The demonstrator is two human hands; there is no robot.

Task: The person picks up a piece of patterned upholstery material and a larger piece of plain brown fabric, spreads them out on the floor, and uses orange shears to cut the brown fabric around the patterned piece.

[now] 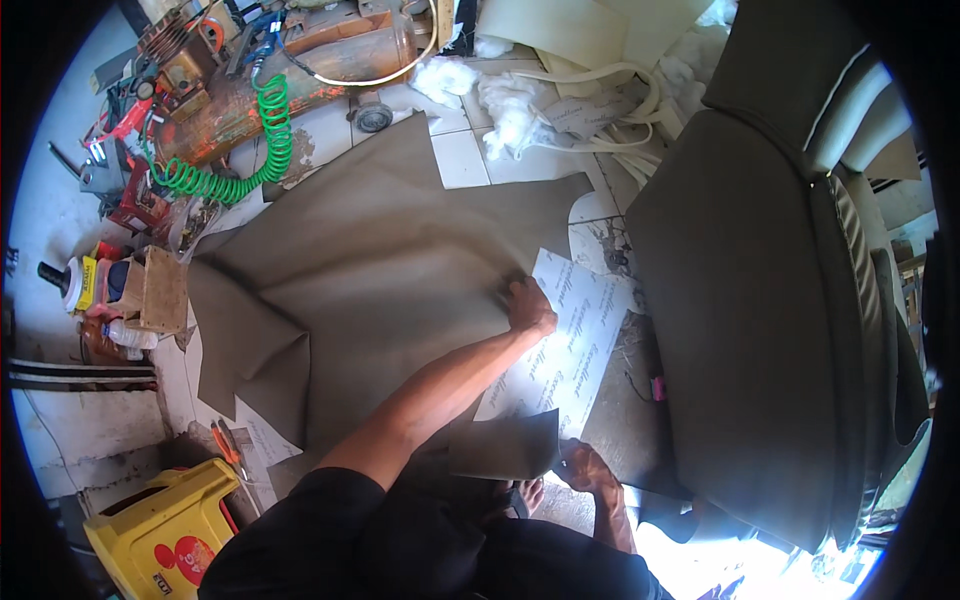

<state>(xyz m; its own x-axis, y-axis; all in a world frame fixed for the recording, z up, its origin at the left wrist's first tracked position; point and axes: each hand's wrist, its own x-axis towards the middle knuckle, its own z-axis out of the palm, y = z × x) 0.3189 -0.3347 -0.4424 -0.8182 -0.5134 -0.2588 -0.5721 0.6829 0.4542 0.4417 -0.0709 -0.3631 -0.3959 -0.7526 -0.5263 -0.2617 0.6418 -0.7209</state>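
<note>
A large grey-brown leatherette sheet point(390, 260) lies creased across the floor in front of me. Its right part shows a white printed backing point(570, 340). My left hand point(530, 308) is closed at the sheet's right side, its fingers curled on the material where the brown face meets the white backing. Closer to my body, a smaller brown flap of leatherette point(508, 447) stands partly raised. At that flap's lower right corner is my right hand point(588, 468), with its fingers bent around the edge. The underside of its grip is hidden.
A brown upholstered seat point(750, 330) stands at the right. A rusty compressor tank point(330, 80) with a green coiled hose point(275, 130) lies at the far left. White stuffing point(512, 112) sits at the back. Near left are a yellow container point(165, 530) and orange-handled pliers point(228, 445).
</note>
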